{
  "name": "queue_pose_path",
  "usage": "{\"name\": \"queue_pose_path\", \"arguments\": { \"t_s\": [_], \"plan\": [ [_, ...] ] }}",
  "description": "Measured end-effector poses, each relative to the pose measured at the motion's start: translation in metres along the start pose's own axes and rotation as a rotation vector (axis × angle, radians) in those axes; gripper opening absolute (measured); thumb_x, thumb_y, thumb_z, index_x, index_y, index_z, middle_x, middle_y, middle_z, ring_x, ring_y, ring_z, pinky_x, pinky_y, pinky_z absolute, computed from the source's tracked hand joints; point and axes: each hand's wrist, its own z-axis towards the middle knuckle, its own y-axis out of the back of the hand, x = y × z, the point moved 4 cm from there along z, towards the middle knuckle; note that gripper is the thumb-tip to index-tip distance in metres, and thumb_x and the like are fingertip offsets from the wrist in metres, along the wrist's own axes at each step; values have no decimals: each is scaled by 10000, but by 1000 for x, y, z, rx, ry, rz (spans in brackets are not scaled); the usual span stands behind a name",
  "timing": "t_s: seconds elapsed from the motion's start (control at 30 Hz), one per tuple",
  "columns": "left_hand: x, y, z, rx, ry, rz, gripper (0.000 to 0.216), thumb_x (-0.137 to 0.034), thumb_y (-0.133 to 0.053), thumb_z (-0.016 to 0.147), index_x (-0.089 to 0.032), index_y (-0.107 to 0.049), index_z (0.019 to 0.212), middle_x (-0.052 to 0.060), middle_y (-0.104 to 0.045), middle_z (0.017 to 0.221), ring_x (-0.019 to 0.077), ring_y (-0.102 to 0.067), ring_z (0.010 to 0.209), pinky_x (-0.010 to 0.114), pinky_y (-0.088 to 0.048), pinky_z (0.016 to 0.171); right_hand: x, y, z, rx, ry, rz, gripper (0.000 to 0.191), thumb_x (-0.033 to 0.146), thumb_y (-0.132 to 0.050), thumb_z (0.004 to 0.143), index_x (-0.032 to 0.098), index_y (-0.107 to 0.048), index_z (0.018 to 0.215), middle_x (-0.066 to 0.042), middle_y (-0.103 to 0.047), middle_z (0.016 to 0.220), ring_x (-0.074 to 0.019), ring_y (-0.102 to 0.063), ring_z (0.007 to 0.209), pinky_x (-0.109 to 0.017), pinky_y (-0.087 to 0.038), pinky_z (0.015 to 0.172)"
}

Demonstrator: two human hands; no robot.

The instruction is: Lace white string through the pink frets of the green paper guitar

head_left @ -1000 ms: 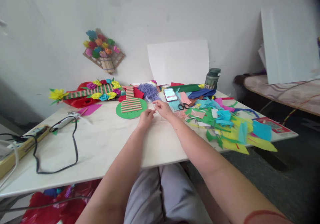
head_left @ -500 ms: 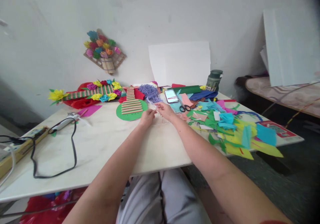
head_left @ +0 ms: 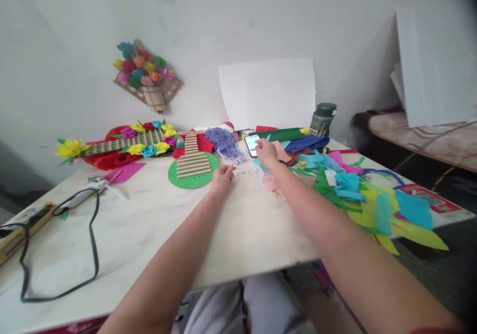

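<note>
Fingertips pinched together, my left hand (head_left: 222, 177) rests on the table just right of a green paper guitar shape (head_left: 192, 180) striped with thin sticks. It holds what looks like the end of a white strand of yarn (head_left: 248, 177), which lies in a loose tangle between my hands. My right hand (head_left: 267, 152) reaches over a lit phone (head_left: 252, 145), a finger at its screen and nothing visibly held. Behind my left hand sits a heap of purple yarn (head_left: 225, 145). Dark scissor handles show only partly behind my right wrist.
Scraps of coloured paper (head_left: 350, 185) cover the table's right side, below a dark green bottle (head_left: 323, 119). A flower-decorated guitar (head_left: 126, 142) lies at the back left. On the left are a glue gun (head_left: 85, 192), its black cord (head_left: 95, 244) and a power strip (head_left: 26, 224).
My right hand has left the yarn and moved up and right to the phone. My left hand has stayed close to the green guitar. The view has shifted slightly.
</note>
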Motion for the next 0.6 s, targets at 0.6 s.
{"name": "queue_pose_path", "arguments": {
  "t_s": [0.6],
  "plan": [
    [7,1,6,-144,-57,57,323,-470,-522,738,-152,-556,695,-48,-408,415,78,-363,389,218,-221,408,-19,-43,34,123,-83,-503,823,584,-578,644,73,-348,1247,-228,-479,1156,-326,-376,1149,-425,-209,938]
  ]
}}
